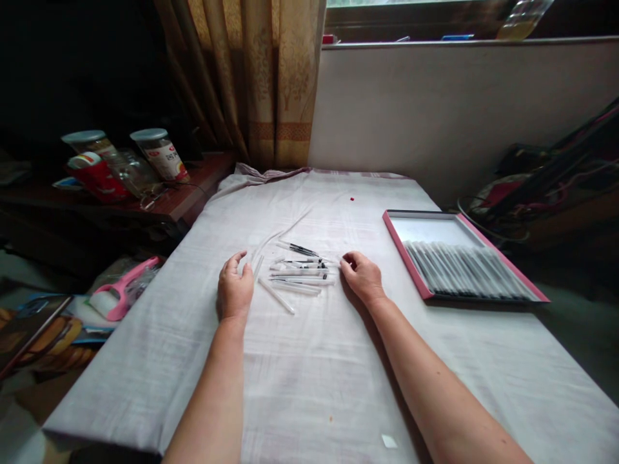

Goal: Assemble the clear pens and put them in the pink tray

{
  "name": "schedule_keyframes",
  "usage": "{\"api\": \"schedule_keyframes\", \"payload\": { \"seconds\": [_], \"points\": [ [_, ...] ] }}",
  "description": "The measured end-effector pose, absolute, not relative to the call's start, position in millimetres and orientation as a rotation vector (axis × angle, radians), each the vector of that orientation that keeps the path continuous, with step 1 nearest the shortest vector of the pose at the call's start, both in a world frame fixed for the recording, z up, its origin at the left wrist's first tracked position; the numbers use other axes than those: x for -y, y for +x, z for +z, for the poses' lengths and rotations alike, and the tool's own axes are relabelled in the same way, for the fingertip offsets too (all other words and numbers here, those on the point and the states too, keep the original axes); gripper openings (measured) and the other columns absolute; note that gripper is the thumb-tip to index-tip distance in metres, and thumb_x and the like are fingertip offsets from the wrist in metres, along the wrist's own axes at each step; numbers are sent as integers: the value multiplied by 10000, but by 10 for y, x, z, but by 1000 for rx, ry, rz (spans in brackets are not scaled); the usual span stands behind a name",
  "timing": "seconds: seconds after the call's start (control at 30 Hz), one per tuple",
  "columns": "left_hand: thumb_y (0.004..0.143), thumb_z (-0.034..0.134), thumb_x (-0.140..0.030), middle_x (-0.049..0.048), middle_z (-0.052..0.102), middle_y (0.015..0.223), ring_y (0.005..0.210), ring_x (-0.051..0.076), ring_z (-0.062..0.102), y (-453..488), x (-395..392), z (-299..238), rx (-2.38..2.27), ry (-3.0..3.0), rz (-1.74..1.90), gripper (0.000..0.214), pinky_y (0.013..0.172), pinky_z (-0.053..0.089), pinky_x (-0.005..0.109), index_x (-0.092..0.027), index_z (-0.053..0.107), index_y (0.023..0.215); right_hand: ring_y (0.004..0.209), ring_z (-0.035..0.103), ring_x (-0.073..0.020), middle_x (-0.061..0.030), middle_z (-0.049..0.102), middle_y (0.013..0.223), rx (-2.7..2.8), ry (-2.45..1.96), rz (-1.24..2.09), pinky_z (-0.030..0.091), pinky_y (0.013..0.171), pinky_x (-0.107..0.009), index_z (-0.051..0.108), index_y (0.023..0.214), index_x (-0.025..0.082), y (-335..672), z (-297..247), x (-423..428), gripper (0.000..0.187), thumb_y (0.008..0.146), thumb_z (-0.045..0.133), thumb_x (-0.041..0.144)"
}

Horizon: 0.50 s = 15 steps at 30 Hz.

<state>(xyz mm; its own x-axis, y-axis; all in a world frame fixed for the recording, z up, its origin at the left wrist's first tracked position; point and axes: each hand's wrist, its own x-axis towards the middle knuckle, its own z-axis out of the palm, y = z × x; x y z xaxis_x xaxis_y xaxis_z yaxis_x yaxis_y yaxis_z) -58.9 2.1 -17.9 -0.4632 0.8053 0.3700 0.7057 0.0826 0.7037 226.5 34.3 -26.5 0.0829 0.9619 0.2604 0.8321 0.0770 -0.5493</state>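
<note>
**Two hands flank a scatter of pen parts**

At the bottom edge of the frame a small white scrap (pixel 389 441) lies on the pale cloth-covered table (pixel 309 386), between the two bare forearms. Higher, mid-frame, the left hand (pixel 235 290) rests palm down. Its fingers are loosely bent and a little apart, gripping nothing, and the tips lie just beside a slanting clear tube. The right hand (pixel 362 276) sits opposite with its fingers curled under at the heap's right end; whether they pinch a piece cannot be told.

Between the hands lies the scatter of slim pens and clear plastic barrels (pixel 302 274). These are thin, mostly see-through sticks, a few with dark sections, lying roughly crosswise, with a couple angled toward the top. The hands seem set on either side so that every piece stays within fingertip reach.

Right of centre, a shallow pink-rimmed tray (pixel 394 235) holds a neat row of similar pens (pixel 461 270) packed side by side, apparently kept apart from the loose ones. At the left edge lies a pink plastic tool (pixel 126 290). Farther up are a red speck (pixel 351 199), lidded glass jars (pixel 162 151) at upper left, and a tan patterned curtain (pixel 261 77).
</note>
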Motion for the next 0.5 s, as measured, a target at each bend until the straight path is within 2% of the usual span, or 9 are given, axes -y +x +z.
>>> {"api": "schedule_keyframes", "payload": {
  "seconds": [0.13, 0.23, 0.37, 0.5],
  "points": [
    [817, 577, -294, 116, 675, 1088, 1037, 272, 611, -623, 74, -176, -2366, 1763, 860, 318, 943, 472, 401, -177, 639, 1106, 732, 616, -188, -60, 698, 850, 1679, -1727, 224, 449, 697, -293, 669, 910, 196, 2380, -343, -159, 245, 800, 498, 334],
    [822, 584, -351, 117, 685, 1008, 987, 282, 616, -614, 104, -163, -2403, 1934, 651, 263, 917, 472, 400, -187, 674, 1007, 728, 612, -189, -67, 694, 853, 1663, -1715, 204, 460, 715, -300, 676, 916, 191, 2434, -356, -81, 261, 797, 491, 332],
    [802, 589, -414, 103, 695, 895, 867, 262, 644, -665, 46, -93, -2382, 2015, 515, 232, 789, 499, 339, -227, 717, 856, 766, 612, -196, -78, 686, 894, 1688, -1719, 194, 460, 745, -306, 687, 933, 182, 2434, -329, -44, 260, 800, 493, 292],
    [723, 622, -423, 76, 717, 827, 772, 226, 660, -729, -108, -13, -2343, 1921, 374, 215, 665, 486, 266, -237, 728, 742, 848, 603, -215, -77, 675, 947, 1767, -1795, 122, 440, 749, -306, 696, 942, 199, 2392, -284, -14, 242, 816, 497, 251]
  ]
}}
